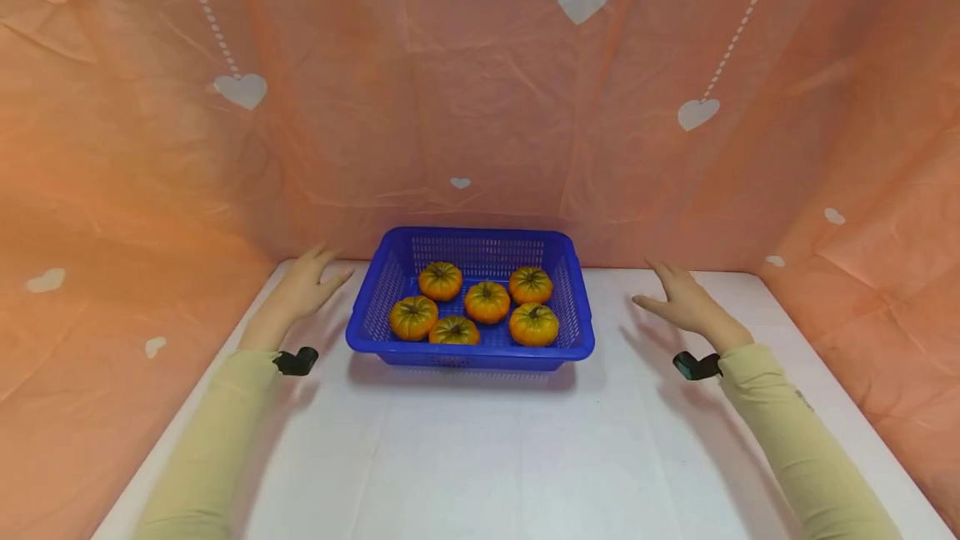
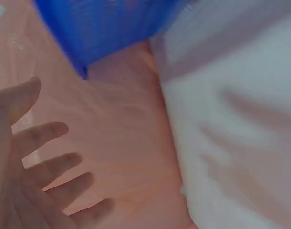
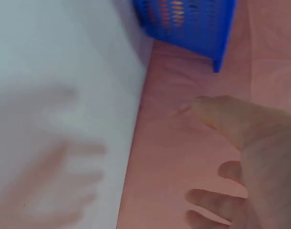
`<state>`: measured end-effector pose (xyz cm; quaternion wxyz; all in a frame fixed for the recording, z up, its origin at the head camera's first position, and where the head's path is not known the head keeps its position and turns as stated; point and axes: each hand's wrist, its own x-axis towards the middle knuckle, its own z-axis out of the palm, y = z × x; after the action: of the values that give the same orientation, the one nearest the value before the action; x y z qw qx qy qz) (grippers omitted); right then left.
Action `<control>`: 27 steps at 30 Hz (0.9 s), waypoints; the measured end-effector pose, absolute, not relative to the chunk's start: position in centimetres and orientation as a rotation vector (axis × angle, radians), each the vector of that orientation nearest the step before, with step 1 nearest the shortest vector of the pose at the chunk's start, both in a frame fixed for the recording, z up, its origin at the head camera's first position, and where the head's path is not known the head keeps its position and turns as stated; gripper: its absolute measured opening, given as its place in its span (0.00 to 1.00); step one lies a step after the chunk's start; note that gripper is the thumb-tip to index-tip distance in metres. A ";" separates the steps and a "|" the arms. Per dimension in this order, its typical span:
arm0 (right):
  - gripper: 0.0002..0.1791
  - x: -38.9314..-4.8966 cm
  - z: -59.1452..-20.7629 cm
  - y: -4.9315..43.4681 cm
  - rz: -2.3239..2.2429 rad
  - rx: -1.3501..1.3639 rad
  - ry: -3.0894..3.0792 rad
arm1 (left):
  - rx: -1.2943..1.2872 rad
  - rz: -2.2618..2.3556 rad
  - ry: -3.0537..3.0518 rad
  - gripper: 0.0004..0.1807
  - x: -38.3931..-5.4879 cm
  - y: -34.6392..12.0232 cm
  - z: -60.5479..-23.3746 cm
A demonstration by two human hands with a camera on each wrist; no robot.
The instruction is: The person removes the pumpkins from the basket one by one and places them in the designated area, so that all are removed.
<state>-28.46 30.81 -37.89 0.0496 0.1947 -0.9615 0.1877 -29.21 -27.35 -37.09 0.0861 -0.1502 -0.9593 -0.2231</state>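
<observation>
A blue plastic basket [image 1: 465,357] with perforated walls stands toward the back of the white table. Inside it lie several small orange-green pumpkins [image 1: 487,302], spread over the basket's floor. My left hand [image 1: 302,288] is held above the table to the left of the basket, fingers spread and apart from it. On the other side my right hand [image 1: 686,302] hovers with its fingers extended, a wider gap between it and the basket. Both hands hold nothing. In the left wrist view the basket's corner [image 2: 102,38] shows beyond the thumb; the right wrist view shows the opposite corner [image 3: 193,33].
Orange cloth [image 1: 480,132] with white hearts hangs behind the table and on both sides. The white tabletop [image 1: 480,457] extends in front of the basket. Shadows of both hands fall on it. A dark strap with a small device [image 1: 297,362] sits on each wrist.
</observation>
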 end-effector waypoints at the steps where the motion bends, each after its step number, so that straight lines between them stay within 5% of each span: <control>1: 0.43 -28.5 -37.7 30.9 0.634 0.601 -2.941 | -0.464 -0.718 -2.850 0.32 -29.1 -27.4 -36.8; 27: 0.31 -28.1 -32.7 29.9 1.647 0.661 -2.982 | -0.404 -2.059 -2.823 0.37 -27.7 -26.7 -33.3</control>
<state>-28.11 29.87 -32.74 -0.1635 0.1878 -0.8478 0.4681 -27.72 -26.66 -33.27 -0.1869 -0.1129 -0.7885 -0.5749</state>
